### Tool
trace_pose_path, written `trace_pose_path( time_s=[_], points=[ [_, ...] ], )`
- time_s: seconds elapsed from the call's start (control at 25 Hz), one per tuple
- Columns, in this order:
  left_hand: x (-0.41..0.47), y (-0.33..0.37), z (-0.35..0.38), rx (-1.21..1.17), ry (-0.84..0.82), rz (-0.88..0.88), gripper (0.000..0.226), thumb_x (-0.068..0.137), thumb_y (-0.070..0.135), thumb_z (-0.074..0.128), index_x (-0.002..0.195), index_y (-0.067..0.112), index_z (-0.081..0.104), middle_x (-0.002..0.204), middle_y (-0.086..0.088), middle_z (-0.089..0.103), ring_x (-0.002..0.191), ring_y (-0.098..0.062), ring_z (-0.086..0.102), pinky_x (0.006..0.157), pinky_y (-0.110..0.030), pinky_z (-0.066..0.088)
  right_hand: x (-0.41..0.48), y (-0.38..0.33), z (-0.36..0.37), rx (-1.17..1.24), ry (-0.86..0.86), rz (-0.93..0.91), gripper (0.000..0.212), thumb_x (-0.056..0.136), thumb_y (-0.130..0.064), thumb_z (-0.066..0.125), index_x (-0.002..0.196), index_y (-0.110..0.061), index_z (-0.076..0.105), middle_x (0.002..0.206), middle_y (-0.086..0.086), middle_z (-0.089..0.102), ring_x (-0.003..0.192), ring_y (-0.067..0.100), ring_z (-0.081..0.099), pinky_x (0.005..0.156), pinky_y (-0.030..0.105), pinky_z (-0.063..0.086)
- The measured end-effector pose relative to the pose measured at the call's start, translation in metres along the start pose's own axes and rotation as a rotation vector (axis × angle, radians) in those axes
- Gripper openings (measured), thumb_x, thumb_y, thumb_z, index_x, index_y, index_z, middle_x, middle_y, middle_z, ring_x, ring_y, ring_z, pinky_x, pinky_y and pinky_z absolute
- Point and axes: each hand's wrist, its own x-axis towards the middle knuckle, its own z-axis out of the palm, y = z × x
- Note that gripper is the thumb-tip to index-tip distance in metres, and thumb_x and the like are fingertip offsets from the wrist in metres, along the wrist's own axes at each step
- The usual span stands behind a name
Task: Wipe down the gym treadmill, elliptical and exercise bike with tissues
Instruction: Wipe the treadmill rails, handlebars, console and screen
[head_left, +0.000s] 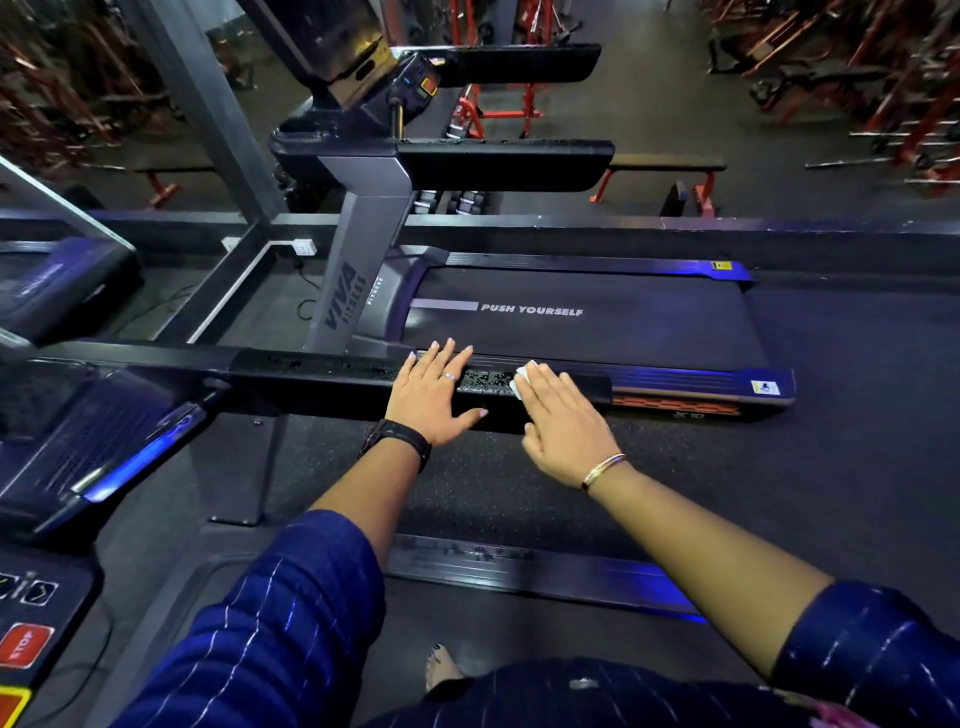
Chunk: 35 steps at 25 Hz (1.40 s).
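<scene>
Blue striped sleeves (270, 623) reach toward a treadmill's black rail (322, 371). The left hand (434, 397) lies flat and spread on it, holding nothing. The right hand (563, 421), fingers straight, presses a white tissue (521, 382) onto the rail just beside. Droplets (483, 379) bead between the hands and further left, so this rail looks only part wiped. Beyond lies a second treadmill (597, 322). I cannot make out an elliptical or bike, so most of the job seems left.
</scene>
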Motion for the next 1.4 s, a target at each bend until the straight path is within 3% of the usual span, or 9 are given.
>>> trace_pose_path(
  time_s=[0.16, 0.28, 0.52, 0.64, 0.76, 0.84, 1.04, 1.28, 1.4],
  points=[
    [0.000, 0.000, 0.002, 0.011, -0.004, -0.001, 0.090, 0.086, 0.071, 0.048, 0.156, 0.033, 0.006, 0.165, 0.002, 0.006, 0.151, -0.017, 0.004, 0.122, -0.040, 0.001, -0.027, 0.033, -0.002, -0.015, 0.148, 0.155, 0.055, 0.084, -0.025, 0.039, 0.130, -0.001, 0.057, 0.137, 0.018, 0.054, 0.126, 0.032, 0.053, 0.114, 0.046, 0.022],
    [0.001, 0.000, 0.001, 0.009, 0.004, 0.002, 0.090, 0.086, 0.070, 0.048, 0.156, 0.033, 0.006, 0.164, 0.002, 0.007, 0.151, -0.017, 0.005, 0.122, -0.040, 0.001, -0.014, 0.004, 0.000, 0.027, 0.074, 0.315, 0.067, 0.078, -0.031, 0.035, 0.134, 0.004, 0.052, 0.140, 0.024, 0.048, 0.132, 0.037, 0.044, 0.118, 0.046, 0.014],
    [0.001, -0.001, 0.002, 0.007, 0.026, 0.003, 0.090, 0.085, 0.069, 0.051, 0.156, 0.032, 0.009, 0.164, 0.001, 0.008, 0.151, -0.017, 0.006, 0.122, -0.039, 0.001, 0.032, -0.031, -0.014, -0.001, -0.146, 0.009, 0.082, 0.079, -0.040, 0.009, 0.151, -0.006, 0.024, 0.158, 0.014, 0.022, 0.148, 0.025, 0.015, 0.118, 0.037, -0.005],
    [0.000, 0.000, 0.002, 0.011, 0.019, 0.005, 0.090, 0.086, 0.070, 0.049, 0.156, 0.033, 0.007, 0.164, 0.001, 0.007, 0.151, -0.017, 0.006, 0.122, -0.039, 0.001, 0.028, -0.010, -0.016, -0.049, -0.142, 0.193, 0.087, 0.076, -0.042, 0.002, 0.150, -0.002, 0.026, 0.155, 0.020, 0.026, 0.145, 0.029, 0.021, 0.120, 0.040, 0.002],
    [-0.001, 0.001, 0.002, 0.008, 0.033, 0.003, 0.090, 0.085, 0.070, 0.049, 0.156, 0.033, 0.008, 0.164, 0.002, 0.008, 0.151, -0.017, 0.006, 0.122, -0.039, 0.000, 0.002, -0.015, -0.011, -0.079, -0.138, 0.358, 0.083, 0.078, -0.041, 0.015, 0.142, 0.007, 0.038, 0.147, 0.030, 0.036, 0.138, 0.039, 0.034, 0.117, 0.046, 0.018],
    [-0.001, 0.001, 0.002, 0.001, 0.036, -0.003, 0.090, 0.085, 0.069, 0.051, 0.156, 0.033, 0.008, 0.164, 0.002, 0.008, 0.151, -0.017, 0.006, 0.121, -0.039, -0.001, -0.002, -0.033, -0.010, -0.027, -0.136, 0.318, 0.080, 0.077, -0.040, 0.024, 0.138, 0.009, 0.044, 0.144, 0.032, 0.039, 0.136, 0.041, 0.038, 0.114, 0.049, 0.025],
    [-0.002, 0.001, -0.001, -0.002, 0.017, -0.007, 0.090, 0.086, 0.065, 0.052, 0.156, 0.031, 0.008, 0.164, 0.001, 0.008, 0.151, -0.016, 0.005, 0.121, -0.037, -0.001, 0.026, -0.045, -0.018, 0.068, -0.179, 0.008, 0.069, 0.094, -0.038, 0.027, 0.154, -0.007, 0.012, 0.161, 0.014, 0.005, 0.149, 0.023, 0.002, 0.119, 0.036, -0.006],
    [-0.001, 0.001, 0.000, 0.006, 0.011, -0.015, 0.090, 0.086, 0.071, 0.049, 0.156, 0.033, 0.006, 0.164, 0.002, 0.008, 0.151, -0.016, 0.005, 0.122, -0.039, 0.000, 0.001, 0.018, -0.014, 0.006, -0.116, 0.352, 0.082, 0.083, -0.043, 0.006, 0.151, -0.001, 0.019, 0.158, 0.020, 0.018, 0.147, 0.029, 0.014, 0.120, 0.039, 0.000],
    [0.000, 0.000, 0.000, 0.018, 0.010, -0.014, 0.090, 0.086, 0.070, 0.049, 0.156, 0.033, 0.005, 0.164, 0.002, 0.008, 0.151, -0.016, 0.005, 0.122, -0.039, 0.000, -0.019, 0.002, -0.013, 0.039, -0.100, 0.353, 0.085, 0.081, -0.045, 0.011, 0.149, 0.004, 0.023, 0.155, 0.026, 0.019, 0.146, 0.036, 0.017, 0.118, 0.041, 0.000]
  ],
)
